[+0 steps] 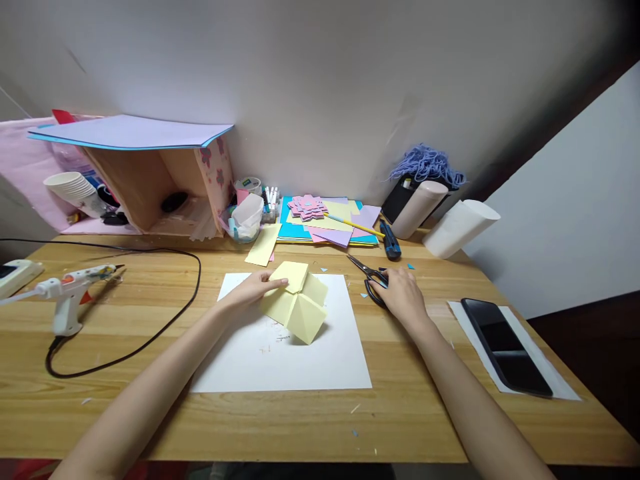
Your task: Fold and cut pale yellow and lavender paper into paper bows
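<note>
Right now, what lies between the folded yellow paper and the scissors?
The head view shows the white sheet's margin, then tabletop, with a small blue scrap beside the scissors.

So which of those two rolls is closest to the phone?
The wider white roll, on the right. The slimmer pinkish roll is farther from the phone.

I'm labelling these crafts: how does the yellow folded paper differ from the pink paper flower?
The yellow folded paper is in the left hand; the pink paper flower lies on stacked sheets. The yellow paper has broad flaps; the pink flower has layered petals. Both are paper.
</note>
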